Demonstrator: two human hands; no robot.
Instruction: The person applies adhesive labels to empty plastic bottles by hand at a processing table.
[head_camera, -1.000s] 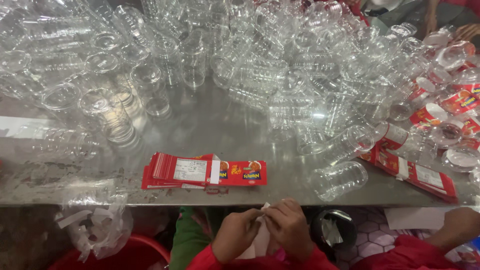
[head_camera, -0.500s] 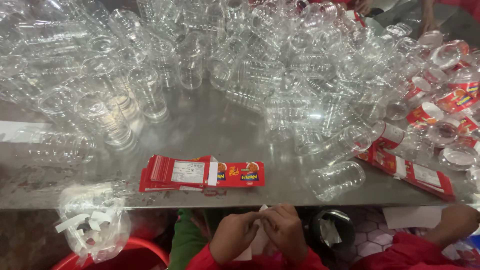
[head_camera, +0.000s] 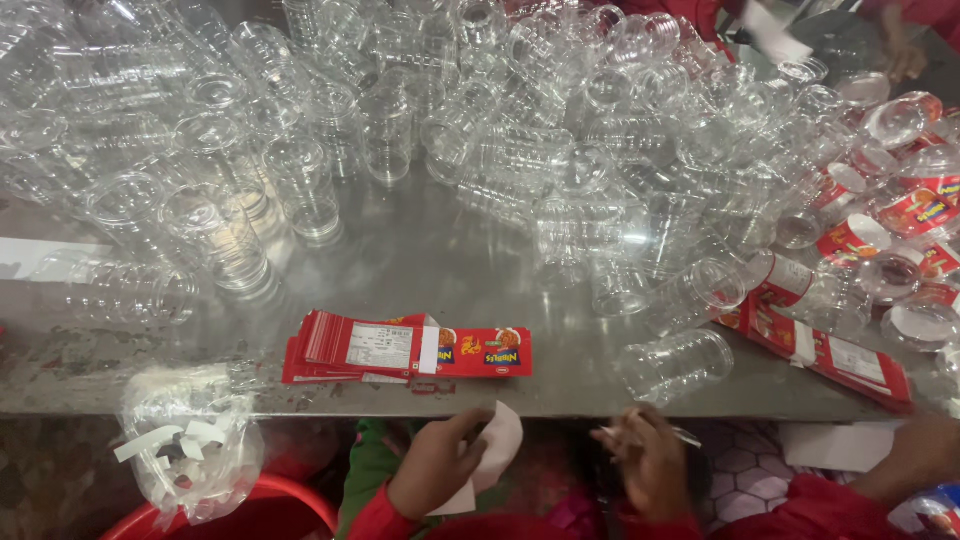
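Observation:
Below the front edge of the steel table (head_camera: 480, 270), my left hand (head_camera: 432, 468) pinches a white paper sheet (head_camera: 497, 447). A short way to the right, my right hand (head_camera: 648, 462) is closed on a thin white strip (head_camera: 688, 437). On the table just above my left hand lies a fanned stack of red printed labels (head_camera: 400, 350). A clear plastic jar (head_camera: 676, 365) lies on its side just above my right hand.
Several clear plastic jars (head_camera: 520, 150) crowd the back of the table. Red-labelled jars (head_camera: 915, 212) and more red labels (head_camera: 835, 352) sit at the right. A plastic bag of white strips (head_camera: 188, 442) hangs over a red tub (head_camera: 235, 512). Another person's arm (head_camera: 915, 462) reaches in at bottom right.
My hands were pressed together around the white paper; now they have pulled apart, the left keeping the sheet and the right a thin strip.

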